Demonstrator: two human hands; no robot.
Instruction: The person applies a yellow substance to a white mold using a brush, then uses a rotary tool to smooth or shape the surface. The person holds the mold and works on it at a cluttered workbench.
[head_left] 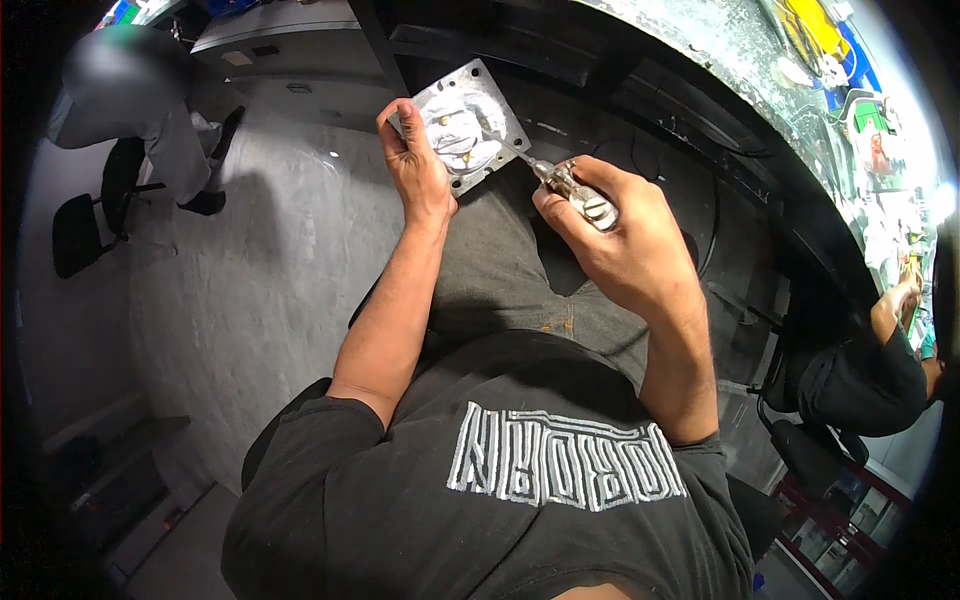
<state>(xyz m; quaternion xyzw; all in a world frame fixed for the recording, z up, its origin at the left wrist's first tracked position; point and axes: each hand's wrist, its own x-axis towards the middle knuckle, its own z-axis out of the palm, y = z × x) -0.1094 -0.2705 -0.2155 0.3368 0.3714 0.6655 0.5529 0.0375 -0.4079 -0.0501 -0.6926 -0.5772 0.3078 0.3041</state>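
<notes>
In my left hand (pixel 421 172) is a square metal plate (pixel 487 103), tilted, with holes at its corners and a round recess in its face. The thumb lies along the plate's left side and the other fingers go behind it. My right hand (pixel 632 232) is closed round a silver metal tool with a thin tip (pixel 563 182), shaped like an air blow gun. Its slim shaft points at the recess; whether the tip touches the plate I cannot tell. Both things are above my lap, and the palm side of my right hand is hidden.
A cluttered workbench (pixel 690 40) curves along the upper right, with a dark frame beneath it. A drawer cabinet (pixel 300 85) stands at the upper left. Another person (pixel 165 130) sits on the left near a black chair (pixel 85 230); a co-worker's arm (pixel 885 315) reaches the bench at right.
</notes>
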